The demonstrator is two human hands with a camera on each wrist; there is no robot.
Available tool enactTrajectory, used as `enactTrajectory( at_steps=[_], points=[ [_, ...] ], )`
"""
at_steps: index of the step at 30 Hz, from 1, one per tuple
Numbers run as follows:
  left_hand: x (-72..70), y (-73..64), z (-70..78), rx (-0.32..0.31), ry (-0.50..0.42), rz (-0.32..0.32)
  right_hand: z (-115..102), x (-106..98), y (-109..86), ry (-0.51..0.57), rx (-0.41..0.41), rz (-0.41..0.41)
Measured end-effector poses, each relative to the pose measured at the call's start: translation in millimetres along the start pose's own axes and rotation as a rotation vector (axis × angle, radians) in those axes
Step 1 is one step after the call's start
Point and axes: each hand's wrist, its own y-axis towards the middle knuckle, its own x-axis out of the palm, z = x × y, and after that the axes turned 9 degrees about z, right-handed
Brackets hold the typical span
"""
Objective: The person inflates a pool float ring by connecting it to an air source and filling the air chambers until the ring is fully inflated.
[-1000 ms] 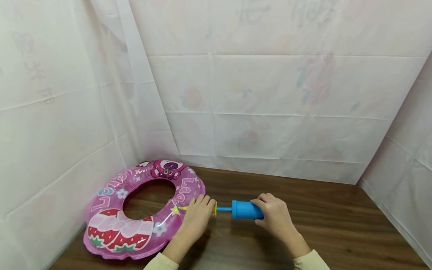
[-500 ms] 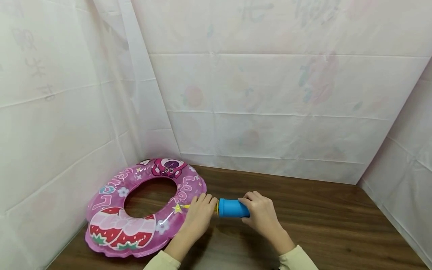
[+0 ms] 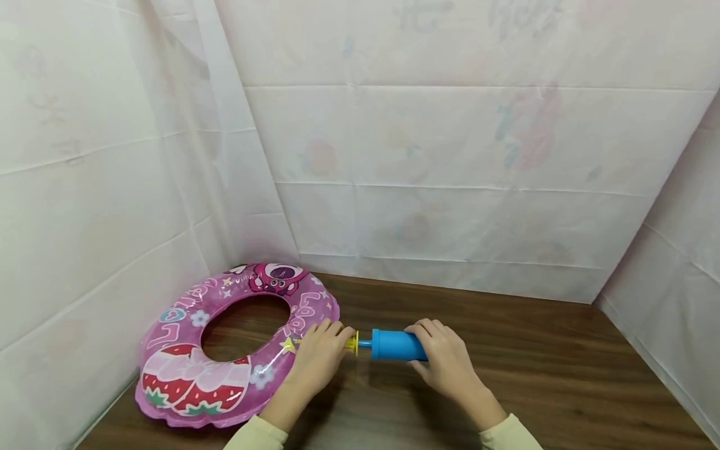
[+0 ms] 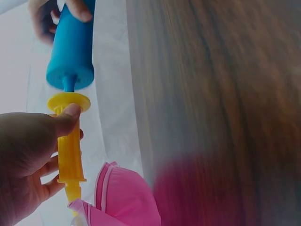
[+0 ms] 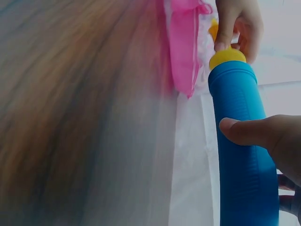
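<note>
A hand air pump with a blue barrel and a yellow end piece lies level between my two hands. My left hand grips the yellow piece, its thumb just under the round flange. Around the barrel curl the thumb and fingers of my right hand. A short blue rod shows between flange and barrel. The pump's narrow yellow tip points to a pink inflatable swim ring, printed with strawberries and a bear; in the left wrist view it meets the ring's pink edge.
The swim ring lies at the left on a dark wooden table. White cloth sheets with faint prints hang behind the table and on both sides.
My right hand pushed the barrel left until it met the yellow flange, then drew it back slightly right, so a little rod shows again. My left hand keeps its grip beside the ring.
</note>
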Motion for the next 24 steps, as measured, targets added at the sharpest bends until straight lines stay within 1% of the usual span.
enactTrajectory(
  at_steps=[8, 15, 18, 24],
  points=[
    [-0.3, -0.4, -5.4, 0.021, -0.008, 0.024, 25.4, -9.5, -18.8, -0.025, 0.032, -0.026],
    [0.0, -0.2, -7.6, 0.027, -0.012, 0.060, 48.3, -21.3, -29.9, -0.033, 0.048, -0.020],
    [1.2, -0.4, -6.9, 0.021, -0.011, 0.065, 57.4, -26.4, -34.0, -0.048, 0.046, -0.005],
    [2.9, 0.1, -3.3, 0.004, -0.027, 0.051, 69.9, -32.9, -40.3, -0.041, 0.029, 0.070]
  ],
)
